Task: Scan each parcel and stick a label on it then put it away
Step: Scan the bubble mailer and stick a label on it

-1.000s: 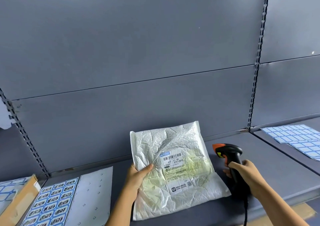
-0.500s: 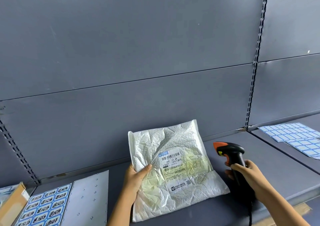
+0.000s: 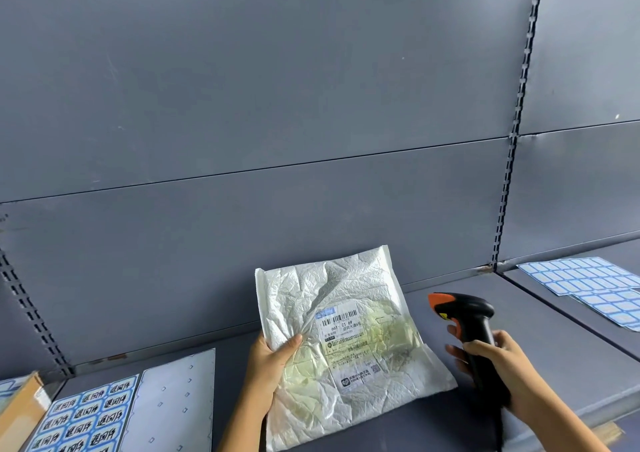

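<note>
Left hand [image 3: 268, 361] holds the parcel [image 3: 346, 340] by its edge at 9 o'clock, thumb on top. Parcel rests on the shelf [image 3: 561, 340]. Right hand [image 3: 500, 365] is wrapped round the scanner [image 3: 464, 313], at the parcel's 3 o'clock.

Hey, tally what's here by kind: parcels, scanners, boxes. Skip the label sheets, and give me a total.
Parcels: 1, the white parcel, gripped by the left hand
Scanners: 1, the scanner, held in the right hand
Boxes: 1, the cardboard box
Total: 3
</note>
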Demonstrator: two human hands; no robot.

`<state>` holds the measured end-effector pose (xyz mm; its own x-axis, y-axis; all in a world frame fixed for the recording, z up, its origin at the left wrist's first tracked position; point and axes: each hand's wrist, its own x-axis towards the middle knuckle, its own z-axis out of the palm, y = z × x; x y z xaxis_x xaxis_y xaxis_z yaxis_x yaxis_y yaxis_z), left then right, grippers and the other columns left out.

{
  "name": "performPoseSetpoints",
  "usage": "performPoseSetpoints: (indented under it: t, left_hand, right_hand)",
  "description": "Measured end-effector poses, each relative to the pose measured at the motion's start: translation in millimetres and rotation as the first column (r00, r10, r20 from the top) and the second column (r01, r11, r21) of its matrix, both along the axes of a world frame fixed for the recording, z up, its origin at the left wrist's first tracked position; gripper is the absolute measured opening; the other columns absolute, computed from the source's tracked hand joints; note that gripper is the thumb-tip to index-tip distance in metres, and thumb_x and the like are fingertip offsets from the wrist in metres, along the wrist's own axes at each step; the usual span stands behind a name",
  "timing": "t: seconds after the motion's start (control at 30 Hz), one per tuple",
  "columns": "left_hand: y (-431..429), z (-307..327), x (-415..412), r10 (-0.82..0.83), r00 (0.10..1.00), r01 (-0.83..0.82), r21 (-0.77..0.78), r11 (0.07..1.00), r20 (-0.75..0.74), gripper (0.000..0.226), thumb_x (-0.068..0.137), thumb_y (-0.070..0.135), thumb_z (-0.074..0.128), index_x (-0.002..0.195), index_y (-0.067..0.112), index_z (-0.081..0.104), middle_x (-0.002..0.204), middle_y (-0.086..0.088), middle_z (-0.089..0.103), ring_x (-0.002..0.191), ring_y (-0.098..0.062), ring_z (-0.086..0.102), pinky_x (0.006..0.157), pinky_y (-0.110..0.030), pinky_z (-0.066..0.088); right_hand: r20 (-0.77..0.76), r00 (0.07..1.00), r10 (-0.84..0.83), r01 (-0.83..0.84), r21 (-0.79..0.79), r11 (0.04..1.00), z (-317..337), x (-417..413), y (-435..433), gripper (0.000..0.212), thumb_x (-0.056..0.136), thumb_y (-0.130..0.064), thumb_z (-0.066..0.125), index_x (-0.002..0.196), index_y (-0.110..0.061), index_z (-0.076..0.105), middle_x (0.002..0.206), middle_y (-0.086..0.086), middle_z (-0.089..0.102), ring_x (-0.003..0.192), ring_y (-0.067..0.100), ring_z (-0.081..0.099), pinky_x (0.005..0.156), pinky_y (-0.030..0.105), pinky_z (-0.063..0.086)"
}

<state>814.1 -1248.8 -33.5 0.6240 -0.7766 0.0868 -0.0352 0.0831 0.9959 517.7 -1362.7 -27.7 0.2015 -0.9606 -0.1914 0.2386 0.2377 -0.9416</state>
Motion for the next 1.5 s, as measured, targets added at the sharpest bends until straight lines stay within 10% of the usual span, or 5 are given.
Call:
performPoseSetpoints:
  t: [0.2, 0.37, 1.5]
  left_hand:
    - [-1.7, -7.6, 5.1, -0.007, 1.0, 0.007, -0.004, 1.0, -0.003, 0.017, 0.079, 0.002, 0.071, 0.086, 0.012, 0.059, 0.054, 0.012, 0.062, 0.049, 0.008, 0.059, 0.049, -0.005, 0.043]
    - [-2.9, -12.4, 11.2, -0.001, 1.0, 0.001, 0.009, 1.0, -0.026, 0.025, 0.076, 0.012, 0.076, 0.096, 0.014, 0.061, 0.089, -0.003, 0.07, 0.08, -0.012, 0.068, 0.063, -0.019, 0.049]
    - [-8.5, -27.2, 20.9, -0.05, 0.996, 0.048, -0.027, 0.998, -0.08, 0.027, 0.079, 0.014, 0.074, 0.104, 0.01, 0.066, 0.094, -0.006, 0.074, 0.088, -0.021, 0.071, 0.075, -0.031, 0.054]
  right_hand:
    - [-0.082, 0.994, 0.073, -0.081, -0.104, 0.991, 21.0, 22.9, 28.8, 0.035, 0.076, 0.017, 0.06, 0.09, -0.008, 0.039, 0.095, 0.01, 0.073, 0.065, 0.029, 0.054, 0.057, 0.035, 0.042]
    - [-0.141, 0.986, 0.089, -0.115, -0.193, 0.974, 35.2, 43.3, 46.2, 0.034, 0.078, 0.017, 0.057, 0.091, -0.007, 0.036, 0.091, 0.011, 0.069, 0.05, 0.018, 0.057, 0.051, 0.031, 0.044]
    - [-0.496, 0.862, 0.105, -0.308, -0.349, 0.885, 40.0, 73.3, 91.4, 0.032, 0.084, -0.009, 0.064, 0.09, -0.01, 0.032, 0.079, 0.013, 0.058, 0.053, 0.009, 0.057, 0.054, 0.027, 0.048]
